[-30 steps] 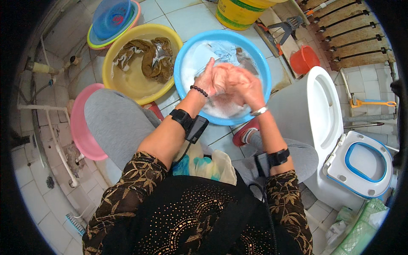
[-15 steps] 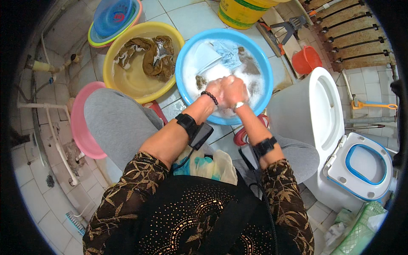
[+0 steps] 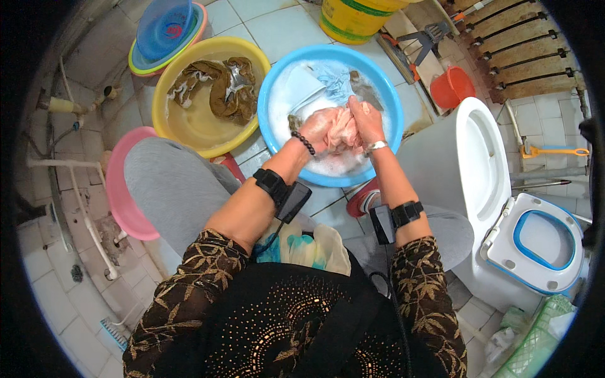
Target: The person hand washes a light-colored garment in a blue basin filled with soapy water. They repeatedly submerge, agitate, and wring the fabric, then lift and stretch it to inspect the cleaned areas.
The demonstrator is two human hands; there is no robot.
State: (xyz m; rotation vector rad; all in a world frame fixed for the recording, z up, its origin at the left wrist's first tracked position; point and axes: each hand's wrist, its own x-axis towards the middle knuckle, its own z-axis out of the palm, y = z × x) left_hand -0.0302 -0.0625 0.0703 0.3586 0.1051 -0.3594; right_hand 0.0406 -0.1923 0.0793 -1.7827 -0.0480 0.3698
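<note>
A blue basin [image 3: 265, 112] of sudsy water stands on the floor before me. Over it my left hand [image 3: 317, 128] and my right hand [image 3: 368, 120] are closed on a wet pink cloth [image 3: 343, 130] bunched between them. Its lower part touches the foam. A light blue cloth [image 3: 334, 84] lies in the suds just beyond my hands, and darker cloth [image 3: 367, 92] shows at the basin's far right. To the left, a yellow basin [image 3: 159, 120] contains cloudy water and a brown garment [image 3: 230, 91].
Stacked basins [image 3: 165, 28] sit at the far left, with a pink basin [image 3: 120, 183] by my left knee. A yellow bucket [image 3: 354, 22] stands beyond the blue basin. At right are a red bucket [image 3: 452, 88], a white toilet [image 3: 435, 157] and a toilet seat [image 3: 520, 277].
My hands have come up from the foam and moved apart slightly. The pink cloth now shows clearly between them.
</note>
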